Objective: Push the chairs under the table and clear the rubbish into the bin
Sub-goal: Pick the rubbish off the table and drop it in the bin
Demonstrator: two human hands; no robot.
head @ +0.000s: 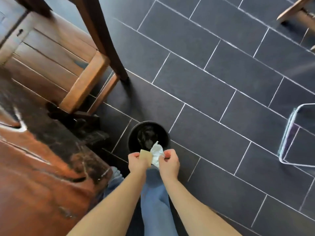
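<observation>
A small round black bin [132,133] stands on the dark tiled floor just ahead of my feet, with dark crumpled stuff inside. My left hand [137,162] grips a flat tan piece of card [146,156] at the bin's near rim. Close beside it, my right hand [168,161] pinches a crumpled white tissue [156,154] that hangs over the bin's near edge. A wooden chair [56,53] stands at the upper left, its seat beside the reddish wooden table [39,167] on my left.
Dark table legs [102,40] come down next to the chair. A dark object [81,123] lies on the floor under the table edge. A clear framed thing [289,133] sits at the right edge and another piece of wooden furniture [296,11] at the top right.
</observation>
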